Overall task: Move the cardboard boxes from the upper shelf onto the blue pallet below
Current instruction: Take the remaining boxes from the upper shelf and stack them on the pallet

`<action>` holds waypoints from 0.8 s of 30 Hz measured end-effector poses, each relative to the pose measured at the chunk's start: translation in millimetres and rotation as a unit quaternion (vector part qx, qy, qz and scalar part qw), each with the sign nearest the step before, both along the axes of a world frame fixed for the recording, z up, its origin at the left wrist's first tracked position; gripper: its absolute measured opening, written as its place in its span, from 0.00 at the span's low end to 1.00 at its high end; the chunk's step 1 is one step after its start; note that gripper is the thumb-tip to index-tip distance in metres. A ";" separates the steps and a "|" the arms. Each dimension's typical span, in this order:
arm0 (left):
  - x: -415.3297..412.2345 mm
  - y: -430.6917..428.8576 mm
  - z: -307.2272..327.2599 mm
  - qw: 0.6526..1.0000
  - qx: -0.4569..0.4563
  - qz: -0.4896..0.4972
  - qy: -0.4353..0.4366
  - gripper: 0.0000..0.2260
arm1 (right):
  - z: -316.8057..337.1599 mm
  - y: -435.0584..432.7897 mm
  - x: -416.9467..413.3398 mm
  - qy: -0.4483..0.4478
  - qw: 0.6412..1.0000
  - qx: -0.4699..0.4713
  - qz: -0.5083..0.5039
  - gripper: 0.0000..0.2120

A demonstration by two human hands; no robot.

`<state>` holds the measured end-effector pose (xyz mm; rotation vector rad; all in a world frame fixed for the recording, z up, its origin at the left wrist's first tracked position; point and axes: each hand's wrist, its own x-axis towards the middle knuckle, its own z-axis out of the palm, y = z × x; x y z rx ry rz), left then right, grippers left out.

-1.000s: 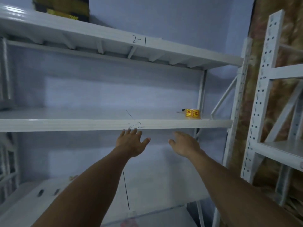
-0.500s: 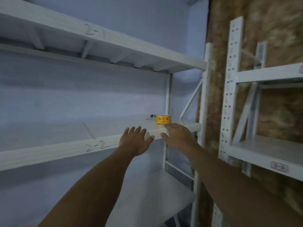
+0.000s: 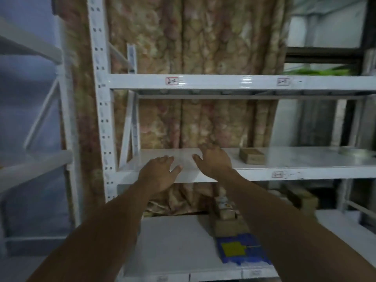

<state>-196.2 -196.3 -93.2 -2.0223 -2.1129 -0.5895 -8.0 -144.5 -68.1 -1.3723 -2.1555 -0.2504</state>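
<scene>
I face a white metal rack in front of a patterned curtain. My left hand [image 3: 159,173] and my right hand [image 3: 213,159] are stretched out side by side before its middle shelf [image 3: 305,162], both empty with fingers spread. A small cardboard box [image 3: 252,155] lies on that shelf, just right of my right hand and apart from it. The upper shelf [image 3: 223,82] shows only its front beam with small labels. On the bottom shelf [image 3: 173,245] a stack of small cardboard boxes [image 3: 225,214] stands, with a blue item bearing a yellow label [image 3: 240,250] in front. No blue pallet is in view.
A second white rack [image 3: 34,161] stands at the left edge against a blue wall. The perforated upright [image 3: 101,98] of the facing rack rises left of my hands. More brown boxes [image 3: 301,198] sit in shadow at lower right. Something green [image 3: 325,72] lies behind the upper shelf at right.
My view has swung right, from the rack on the blue wall with the yellow tape roll to the rack before the curtain. Both hands stay stretched out and empty.
</scene>
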 end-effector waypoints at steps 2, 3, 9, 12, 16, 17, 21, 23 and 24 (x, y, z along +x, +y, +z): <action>30.8 23.9 -2.0 0.999 -0.004 -0.045 -0.027 0.31 | -0.5 12.1 38.2 0.031 0.997 -0.023 -0.068 0.27; 46.0 36.6 -4.0 0.997 -0.001 -0.062 -0.043 0.31 | -0.8 16.2 56.1 0.051 0.993 -0.033 -0.097 0.27; 133.2 107.6 -5.5 0.978 -0.038 -0.130 -0.156 0.30 | -15.8 50.1 147.4 0.172 0.962 -0.087 -0.192 0.25; 166.4 141.4 0.3 0.964 -0.046 -0.156 -0.210 0.29 | -23.3 75.7 175.7 0.210 0.947 -0.112 -0.218 0.27; 204.3 179.7 2.6 0.959 -0.050 -0.163 -0.227 0.26 | -32.8 109.0 188.7 0.240 0.939 -0.129 -0.209 0.30; 213.2 188.4 0.8 0.959 -0.048 -0.160 -0.227 0.26 | -35.9 117.5 189.7 0.243 0.938 -0.134 -0.207 0.30; 246.0 211.6 -10.0 0.957 -0.063 -0.155 -0.237 0.29 | -47.7 144.1 188.5 0.243 0.939 -0.139 -0.202 0.27; 256.8 215.9 -15.2 0.951 -0.067 -0.150 -0.262 0.30 | -53.2 152.5 185.8 0.247 0.940 -0.140 -0.191 0.24; 259.9 217.2 -17.2 0.950 -0.065 -0.145 -0.268 0.29 | -55.9 155.2 184.4 0.252 0.939 -0.143 -0.187 0.23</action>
